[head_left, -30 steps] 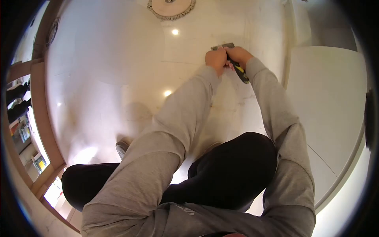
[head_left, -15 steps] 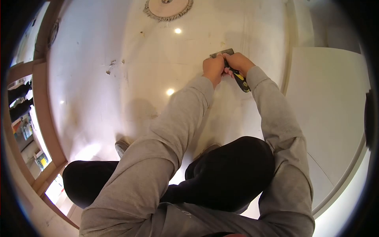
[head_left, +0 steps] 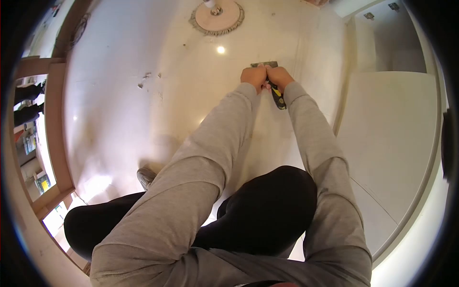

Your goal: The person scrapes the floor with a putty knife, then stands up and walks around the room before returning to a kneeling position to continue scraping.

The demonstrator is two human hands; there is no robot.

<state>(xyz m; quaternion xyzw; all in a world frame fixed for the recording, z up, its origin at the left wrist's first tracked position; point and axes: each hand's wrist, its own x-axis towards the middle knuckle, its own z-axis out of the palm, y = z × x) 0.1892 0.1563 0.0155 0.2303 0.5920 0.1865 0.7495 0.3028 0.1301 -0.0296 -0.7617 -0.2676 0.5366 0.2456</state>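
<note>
Cream glossy floor [head_left: 143, 119]; scraper [head_left: 277, 97] blade pressed on it, far fwd of body. L hand [head_left: 253, 76] & R hand [head_left: 279, 76]: fingers closed tight round handle. Risk: steep tilt w/ hard push may gouge floor; a slip brings knuckles onto blade.

Scraper [head_left: 264, 64] farther forward on floor [head_left: 158, 110].

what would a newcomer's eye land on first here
The left hand and right hand, at upper centre, both grip a black-and-yellow scraper against the glossy pale floor. Above them, at the top edge, sits a round fringed disc, and small dark specks lie further left.
</note>
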